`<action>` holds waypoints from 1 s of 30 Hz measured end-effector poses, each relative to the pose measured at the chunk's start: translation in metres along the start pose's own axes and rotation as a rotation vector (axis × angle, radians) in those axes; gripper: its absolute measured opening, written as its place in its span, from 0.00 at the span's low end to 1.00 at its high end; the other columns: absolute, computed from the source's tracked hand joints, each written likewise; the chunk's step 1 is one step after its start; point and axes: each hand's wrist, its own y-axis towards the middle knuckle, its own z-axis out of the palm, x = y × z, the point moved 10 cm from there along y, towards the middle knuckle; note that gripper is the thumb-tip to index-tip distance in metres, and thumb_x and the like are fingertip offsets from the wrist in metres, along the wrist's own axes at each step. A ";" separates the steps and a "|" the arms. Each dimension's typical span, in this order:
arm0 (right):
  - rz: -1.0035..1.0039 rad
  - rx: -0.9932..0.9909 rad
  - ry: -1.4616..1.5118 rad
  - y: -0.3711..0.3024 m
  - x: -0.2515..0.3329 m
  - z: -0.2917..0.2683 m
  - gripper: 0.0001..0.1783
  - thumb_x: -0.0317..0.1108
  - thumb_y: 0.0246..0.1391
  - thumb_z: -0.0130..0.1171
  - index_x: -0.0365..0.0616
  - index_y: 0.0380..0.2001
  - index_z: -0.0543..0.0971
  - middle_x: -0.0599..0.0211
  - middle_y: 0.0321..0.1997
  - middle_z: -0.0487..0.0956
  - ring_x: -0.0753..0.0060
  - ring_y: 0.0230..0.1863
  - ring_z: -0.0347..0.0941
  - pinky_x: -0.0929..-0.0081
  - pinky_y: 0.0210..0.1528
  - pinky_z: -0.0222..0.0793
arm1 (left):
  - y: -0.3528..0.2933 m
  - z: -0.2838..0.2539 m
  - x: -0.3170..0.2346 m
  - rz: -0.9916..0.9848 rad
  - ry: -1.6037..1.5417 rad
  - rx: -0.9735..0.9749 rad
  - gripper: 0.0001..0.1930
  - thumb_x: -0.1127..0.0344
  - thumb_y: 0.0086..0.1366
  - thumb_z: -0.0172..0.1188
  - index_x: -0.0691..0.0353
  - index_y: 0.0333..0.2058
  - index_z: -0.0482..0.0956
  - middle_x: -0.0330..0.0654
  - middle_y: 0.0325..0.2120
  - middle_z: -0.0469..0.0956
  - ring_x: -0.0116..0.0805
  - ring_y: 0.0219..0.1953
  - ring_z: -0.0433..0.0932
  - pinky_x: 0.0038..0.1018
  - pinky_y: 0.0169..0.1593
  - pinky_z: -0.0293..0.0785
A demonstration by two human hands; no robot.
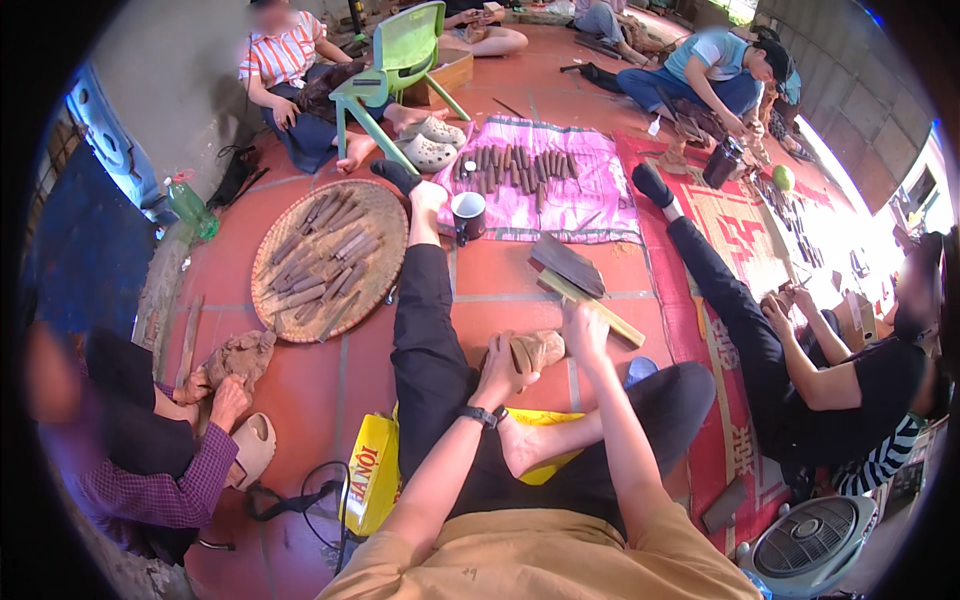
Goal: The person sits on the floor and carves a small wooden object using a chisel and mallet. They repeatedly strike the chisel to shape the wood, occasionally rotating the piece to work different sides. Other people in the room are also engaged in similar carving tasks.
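My left hand (497, 373), with a dark watch on the wrist, is closed around a rounded brown lump (540, 348), perhaps a piece of wood, between my legs. Just right of the lump, my right hand (585, 328) is curled closed; whatever is inside its fingers is hidden. That hand overlaps a pale yellowish wooden bar (622, 327). Beyond it lies a dark, flat, blade-like piece (567, 264). A yellow bag (545, 470) is under my bent leg.
Brown sticks fill a round woven tray (392, 290) at left; more lie on a pink cloth (610, 228) ahead, near a mug (467, 217). Co-workers sit around, including one at left with a brown lump (240, 362). A green chair (405, 45) and fan (808, 540) stand nearby.
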 end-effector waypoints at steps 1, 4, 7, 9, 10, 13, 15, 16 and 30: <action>-0.120 0.017 -0.092 -0.008 -0.011 0.030 0.11 0.33 0.54 0.56 0.43 0.20 0.78 0.56 0.19 0.78 0.48 0.26 0.79 0.58 0.32 0.75 | 0.004 0.005 -0.009 0.067 0.021 -0.030 0.51 0.57 0.40 0.76 0.64 0.62 0.57 0.60 0.56 0.61 0.62 0.57 0.67 0.46 0.59 0.69; -0.255 0.304 0.167 -0.017 0.037 0.056 0.11 0.37 0.53 0.59 0.43 0.26 0.85 0.49 0.25 0.81 0.48 0.31 0.81 0.56 0.36 0.76 | 0.008 -0.006 0.009 0.043 0.087 -0.045 0.51 0.57 0.39 0.77 0.65 0.61 0.58 0.61 0.54 0.62 0.61 0.56 0.68 0.47 0.59 0.70; -0.192 0.435 0.316 -0.002 0.046 0.037 0.12 0.39 0.53 0.60 0.47 0.35 0.87 0.50 0.33 0.83 0.48 0.35 0.81 0.57 0.40 0.76 | 0.002 -0.012 0.001 0.145 0.011 -0.111 0.49 0.59 0.41 0.76 0.66 0.60 0.59 0.61 0.55 0.62 0.62 0.54 0.70 0.45 0.57 0.71; -0.103 0.181 0.262 0.004 0.033 0.011 0.10 0.35 0.54 0.59 0.44 0.34 0.85 0.49 0.33 0.82 0.47 0.34 0.81 0.57 0.39 0.75 | -0.003 -0.009 0.000 0.112 0.022 -0.101 0.48 0.59 0.41 0.76 0.67 0.59 0.60 0.61 0.55 0.62 0.62 0.54 0.71 0.45 0.56 0.71; -0.100 -0.004 0.177 0.008 0.019 0.000 0.10 0.35 0.54 0.58 0.42 0.33 0.85 0.50 0.33 0.82 0.47 0.34 0.80 0.56 0.37 0.75 | 0.002 -0.006 -0.011 0.122 0.022 -0.098 0.47 0.59 0.42 0.76 0.67 0.58 0.61 0.61 0.55 0.62 0.62 0.53 0.71 0.44 0.56 0.71; -0.176 0.239 0.017 -0.020 0.022 0.046 0.10 0.35 0.52 0.59 0.43 0.33 0.85 0.51 0.31 0.82 0.49 0.33 0.81 0.56 0.39 0.74 | 0.005 0.000 -0.015 0.084 0.068 -0.080 0.47 0.59 0.43 0.76 0.68 0.58 0.58 0.59 0.53 0.64 0.59 0.56 0.68 0.43 0.58 0.70; -0.315 0.465 0.221 -0.015 0.038 0.047 0.10 0.36 0.50 0.60 0.44 0.30 0.85 0.52 0.27 0.81 0.51 0.32 0.81 0.56 0.38 0.75 | 0.004 -0.002 -0.010 0.119 0.084 -0.089 0.49 0.58 0.44 0.76 0.68 0.59 0.56 0.59 0.53 0.63 0.61 0.57 0.67 0.44 0.60 0.68; -0.384 0.594 0.329 -0.017 0.056 0.036 0.09 0.37 0.48 0.61 0.45 0.29 0.85 0.52 0.26 0.81 0.52 0.31 0.81 0.56 0.37 0.75 | 0.001 -0.006 -0.004 0.102 0.070 -0.092 0.49 0.58 0.44 0.76 0.67 0.59 0.56 0.59 0.54 0.62 0.61 0.57 0.67 0.45 0.60 0.68; -0.310 0.506 0.354 -0.008 0.050 0.013 0.13 0.43 0.56 0.60 0.49 0.36 0.87 0.55 0.31 0.84 0.51 0.34 0.81 0.57 0.35 0.74 | 0.000 -0.002 -0.003 0.020 0.029 -0.030 0.50 0.55 0.44 0.76 0.60 0.62 0.55 0.59 0.61 0.56 0.62 0.62 0.64 0.47 0.62 0.67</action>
